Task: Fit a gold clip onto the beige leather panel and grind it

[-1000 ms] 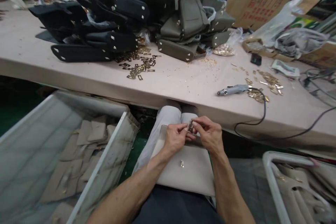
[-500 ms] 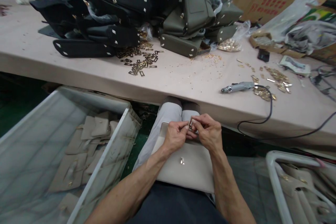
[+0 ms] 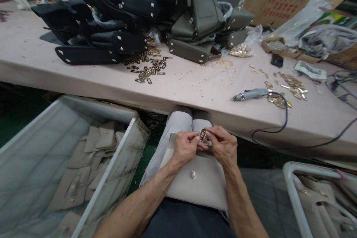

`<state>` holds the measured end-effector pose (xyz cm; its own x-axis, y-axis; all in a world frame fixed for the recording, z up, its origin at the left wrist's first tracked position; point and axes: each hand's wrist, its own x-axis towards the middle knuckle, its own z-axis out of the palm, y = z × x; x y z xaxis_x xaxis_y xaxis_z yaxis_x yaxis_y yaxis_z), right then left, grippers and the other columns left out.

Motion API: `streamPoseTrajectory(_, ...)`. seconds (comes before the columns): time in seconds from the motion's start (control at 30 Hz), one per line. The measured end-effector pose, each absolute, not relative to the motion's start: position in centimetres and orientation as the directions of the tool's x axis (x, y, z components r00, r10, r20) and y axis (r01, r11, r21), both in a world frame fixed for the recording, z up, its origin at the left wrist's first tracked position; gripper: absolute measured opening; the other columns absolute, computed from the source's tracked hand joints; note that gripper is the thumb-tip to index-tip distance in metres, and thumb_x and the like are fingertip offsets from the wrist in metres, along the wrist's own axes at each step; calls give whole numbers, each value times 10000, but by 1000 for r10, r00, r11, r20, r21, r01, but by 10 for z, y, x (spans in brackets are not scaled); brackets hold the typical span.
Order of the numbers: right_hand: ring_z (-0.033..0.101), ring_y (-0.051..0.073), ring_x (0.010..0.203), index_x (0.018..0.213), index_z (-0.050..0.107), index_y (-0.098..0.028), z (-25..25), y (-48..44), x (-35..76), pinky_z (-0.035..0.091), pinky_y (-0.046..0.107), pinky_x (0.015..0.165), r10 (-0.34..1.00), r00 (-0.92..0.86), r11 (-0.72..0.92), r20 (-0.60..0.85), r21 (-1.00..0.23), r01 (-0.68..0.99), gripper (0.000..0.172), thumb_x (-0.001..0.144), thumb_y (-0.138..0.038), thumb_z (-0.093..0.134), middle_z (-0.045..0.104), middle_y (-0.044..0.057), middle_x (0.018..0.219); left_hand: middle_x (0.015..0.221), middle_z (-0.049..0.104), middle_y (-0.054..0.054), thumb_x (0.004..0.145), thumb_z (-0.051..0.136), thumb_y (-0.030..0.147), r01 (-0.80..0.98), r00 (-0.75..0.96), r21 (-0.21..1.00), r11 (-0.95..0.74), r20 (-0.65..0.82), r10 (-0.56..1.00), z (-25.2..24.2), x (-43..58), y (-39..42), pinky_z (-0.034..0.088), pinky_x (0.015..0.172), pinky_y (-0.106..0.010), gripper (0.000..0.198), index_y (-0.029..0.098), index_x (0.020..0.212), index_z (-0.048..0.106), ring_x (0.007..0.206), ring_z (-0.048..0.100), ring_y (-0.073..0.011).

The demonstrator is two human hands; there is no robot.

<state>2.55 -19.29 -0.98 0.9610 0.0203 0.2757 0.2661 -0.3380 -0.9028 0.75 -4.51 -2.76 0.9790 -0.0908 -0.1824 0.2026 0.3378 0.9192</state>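
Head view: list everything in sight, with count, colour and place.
work table: one, pale pinkish, ahead
black bags: several, black, table's left
olive bags: several, dark olive, right of the black ones
metal frames: many, bronze, before the bags
gold parts: many, gold, table's right
power tool: one, grey, by the gold parts
cardboard box: one, brown, back right
left bin: one, whitish, beige goods inside
right bin: one, white, beige goods inside
lap bag: one, beige, on the lap
metal piece: one, shiny, above the lap bag
background clutter: uncounted, mixed, too blurred
left hand: one, bare, on the metal piece
right hand: one, bare, on the metal piece
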Motion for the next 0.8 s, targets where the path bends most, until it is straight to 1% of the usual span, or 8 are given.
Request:
streamPoseTrajectory(0.13, 683, 189, 796, 1007, 824, -233, -10, -196, 27, 553, 311, 708, 42, 960, -316, 276, -908, 275, 168, 909, -238, 688, 723, 64, 926, 820, 797, -117, 860, 669, 293, 204, 979, 917, 344, -180, -98, -25, 6, -44, 632, 596, -250, 321, 71, 1057, 791, 606, 759, -189)
streamPoseTrajectory(0.3, 690, 196, 834, 981, 823, -225, -9, -194, 29, 554, 313, 744, 55, 958, -312, 282, -906, 285, 147, 895, -223, 704, 727, 64, 925, 746, 784, -104, 857, 681, 339, 201, 979, 920, 338, -174, -108, -23, 5, -44, 643, 626, -275, 360, 75, 1076, 790, 612, 761, -202)
streamPoseTrajectory(0.47, 697, 193, 841, 956, 814, -216, -11, -197, 30, 553, 304, 745, 61, 962, -303, 266, -914, 271, 130, 889, -215, 704, 735, 58, 936, 716, 781, -96, 862, 658, 308, 187, 981, 924, 334, -158, -113, -27, 4, -44, 633, 616, -267, 345, 76, 1078, 792, 586, 749, -189)
streamPoseTrajectory(0.57, 696, 194, 832, 933, 813, -212, -11, -198, 31, 548, 300, 734, 70, 966, -308, 250, -916, 259, 117, 887, -231, 707, 738, 58, 916, 722, 783, -100, 863, 654, 300, 189, 980, 927, 326, -157, -122, -29, 4, -43, 618, 591, -249, 335, 73, 1068, 792, 584, 746, -186)
streamPoseTrajectory(0.67, 694, 195, 821, 919, 811, -209, -11, -198, 31, 544, 300, 730, 78, 972, -315, 223, -919, 236, 114, 886, -255, 711, 739, 60, 907, 710, 780, -91, 863, 656, 311, 195, 979, 930, 312, -166, -117, -31, 5, -44, 621, 596, -263, 325, 84, 1050, 796, 582, 743, -190)
streamPoseTrajectory(0.8, 691, 196, 812, 908, 807, -201, -11, -199, 33, 547, 297, 729, 71, 979, -317, 193, -926, 206, 127, 878, -292, 725, 737, 64, 908, 638, 755, -77, 864, 684, 366, 208, 978, 938, 278, -200, -59, -31, 5, -46, 616, 576, -274, 319, 96, 987, 802, 546, 726, -193)
